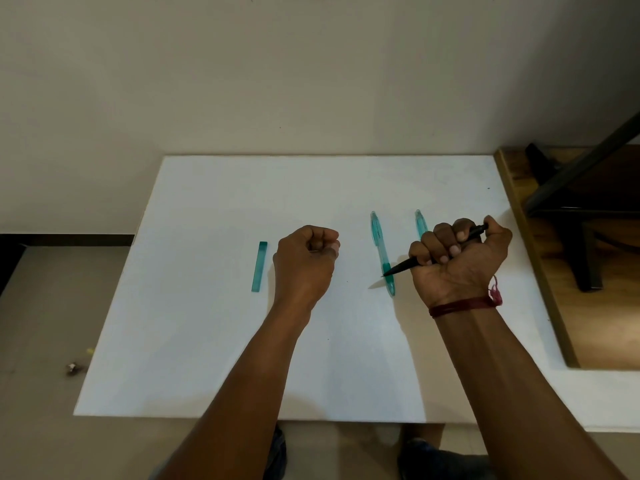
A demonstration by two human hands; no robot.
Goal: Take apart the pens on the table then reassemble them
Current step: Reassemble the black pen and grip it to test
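1. worktop (207,341): plain white.
2. black pen (403,266): solid black.
3. teal pen (378,242), under black pen's tip: see-through teal, darker grip band, small dark print.
4. second teal pen (420,225), just beyond black pen: same teal.
5. teal piece (259,266), well left of black pen: clear teal, darker top.
6. wrist thread (460,305), nearer than black pen: dark red.
7. wall (311,81): plain beige; floor (606,323), right of black pen: brown wood grain.

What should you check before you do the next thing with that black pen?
1. The black pen is gripped by the right hand: ok.
2. The left hand is free: cannot tell; curled fingers may hide something small.
3. The green pen by the black tip lies flat on the table: ok.
4. The other green pen is fully seen: not ok, the right hand hides part.
5. The loose green piece lies clear of both hands: ok.
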